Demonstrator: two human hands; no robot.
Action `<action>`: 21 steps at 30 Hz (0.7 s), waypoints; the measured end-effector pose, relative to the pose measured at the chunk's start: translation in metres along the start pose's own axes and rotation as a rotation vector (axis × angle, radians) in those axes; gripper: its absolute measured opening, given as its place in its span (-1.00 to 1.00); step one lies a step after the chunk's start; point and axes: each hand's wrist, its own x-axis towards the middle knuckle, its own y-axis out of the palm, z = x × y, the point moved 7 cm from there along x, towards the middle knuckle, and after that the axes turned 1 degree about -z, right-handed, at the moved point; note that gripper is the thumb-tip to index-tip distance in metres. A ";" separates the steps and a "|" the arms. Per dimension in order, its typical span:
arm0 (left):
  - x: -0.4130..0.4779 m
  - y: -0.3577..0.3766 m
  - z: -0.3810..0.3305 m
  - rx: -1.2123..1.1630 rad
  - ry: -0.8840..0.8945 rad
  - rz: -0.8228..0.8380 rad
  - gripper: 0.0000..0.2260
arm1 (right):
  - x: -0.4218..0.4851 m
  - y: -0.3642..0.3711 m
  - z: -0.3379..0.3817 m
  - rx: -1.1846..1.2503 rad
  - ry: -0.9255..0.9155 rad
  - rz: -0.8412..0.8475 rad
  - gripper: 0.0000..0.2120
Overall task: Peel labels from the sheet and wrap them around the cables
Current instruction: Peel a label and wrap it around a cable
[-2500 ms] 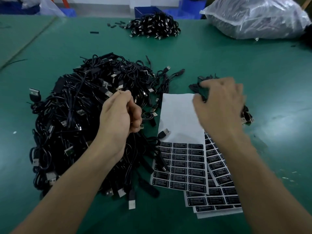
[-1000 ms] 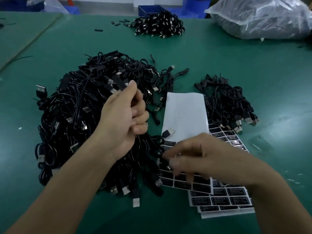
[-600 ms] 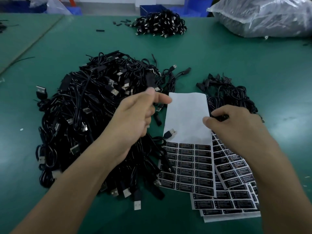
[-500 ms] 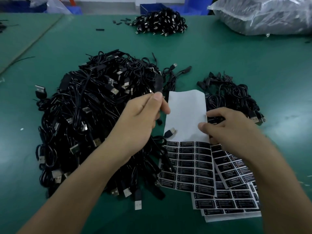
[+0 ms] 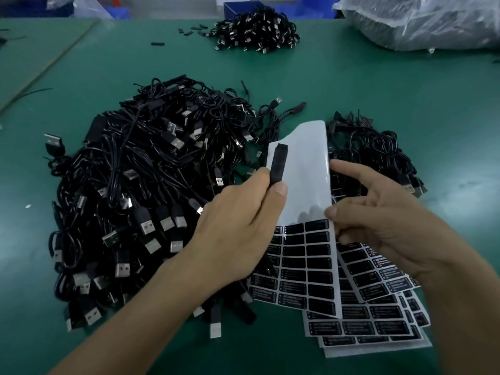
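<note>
Cable end (image 5: 278,163) upright, tip pointing away, pinched by left hand (image 5: 238,234); right hand (image 5: 378,220) pinches label sheet (image 5: 303,171)

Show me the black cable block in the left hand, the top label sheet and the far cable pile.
black cable block (image 5: 279,163): head view, middle of its body
top label sheet (image 5: 305,185): head view, bare white part
far cable pile (image 5: 257,31): head view, heap centre

My single view comes from the wide-angle head camera, facing forward and tilted down over the green surface (image 5: 378,104). It sits close above the left hand (image 5: 238,234) and right hand (image 5: 392,226), forearms entering at the bottom edge; the surface's far side runs along the top.
</note>
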 end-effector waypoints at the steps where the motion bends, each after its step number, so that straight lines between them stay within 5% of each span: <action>1: -0.001 0.002 -0.001 -0.014 -0.009 0.016 -0.71 | 0.001 0.002 -0.001 0.004 -0.007 0.001 -0.25; 21: -0.001 0.005 0.010 -0.138 -0.078 -0.045 -0.53 | 0.014 0.024 -0.018 0.132 -0.057 -0.054 -0.65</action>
